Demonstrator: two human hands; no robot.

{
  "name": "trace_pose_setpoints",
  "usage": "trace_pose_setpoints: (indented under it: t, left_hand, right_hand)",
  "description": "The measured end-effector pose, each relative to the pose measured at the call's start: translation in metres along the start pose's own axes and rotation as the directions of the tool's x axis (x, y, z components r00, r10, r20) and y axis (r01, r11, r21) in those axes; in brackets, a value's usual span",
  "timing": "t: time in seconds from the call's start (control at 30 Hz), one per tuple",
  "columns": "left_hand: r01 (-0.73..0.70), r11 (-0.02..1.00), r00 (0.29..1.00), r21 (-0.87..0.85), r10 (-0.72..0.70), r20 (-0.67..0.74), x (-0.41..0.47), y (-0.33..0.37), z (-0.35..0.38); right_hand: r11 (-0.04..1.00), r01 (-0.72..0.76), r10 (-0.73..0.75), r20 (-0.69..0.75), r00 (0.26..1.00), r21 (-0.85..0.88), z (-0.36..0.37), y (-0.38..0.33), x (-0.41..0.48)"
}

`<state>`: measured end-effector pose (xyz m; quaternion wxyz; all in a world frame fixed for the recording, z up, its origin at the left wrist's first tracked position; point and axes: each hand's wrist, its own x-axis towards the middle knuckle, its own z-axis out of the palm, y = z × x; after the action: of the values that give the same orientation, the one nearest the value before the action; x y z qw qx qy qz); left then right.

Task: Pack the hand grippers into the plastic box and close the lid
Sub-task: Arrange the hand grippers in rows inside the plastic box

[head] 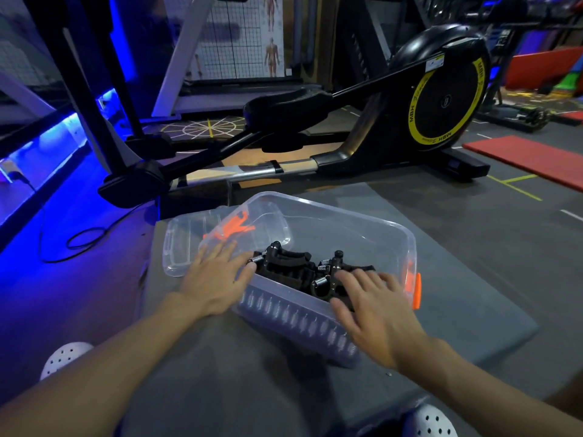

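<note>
1. A grey padded floor mat (457,294) bears the clear rectangular plastic box (362,234), which is open at the top.
2. The clear plastic lid (186,244) lies off the box, against its left end.
3. Left hand (214,279): palm down, fingers straight and spread, over the box's left rim and the lid.
4. Right hand (372,310): palm down, fingers straight and apart, across the near rim.
5. Black foam-handled hand grippers with steel springs (293,266) lie heaped inside the box.

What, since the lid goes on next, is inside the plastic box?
Black hand grippers with metal springs lie piled inside the plastic box. The right hand covers part of the pile, so the count and whatever lies beneath cannot be seen.
</note>
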<state>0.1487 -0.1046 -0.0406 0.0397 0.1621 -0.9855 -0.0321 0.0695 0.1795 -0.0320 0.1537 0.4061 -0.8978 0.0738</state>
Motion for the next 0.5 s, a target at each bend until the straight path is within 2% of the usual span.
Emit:
trace_pose_setpoints:
  t: [0.23,0.5]
  left_hand:
    - [0.006,0.999,1.0,0.032,-0.006,-0.004,-0.003,0.007,0.006]
    - [-0.098,0.995,0.994,0.019,0.097,0.043,-0.014,0.033,0.003]
  right_hand:
    - [1.0,0.016,-0.014,0.048,0.999,-0.024,0.01,0.013,0.011]
    - [0.998,0.032,-0.027,0.116,0.993,-0.045,0.015,0.075,0.037]
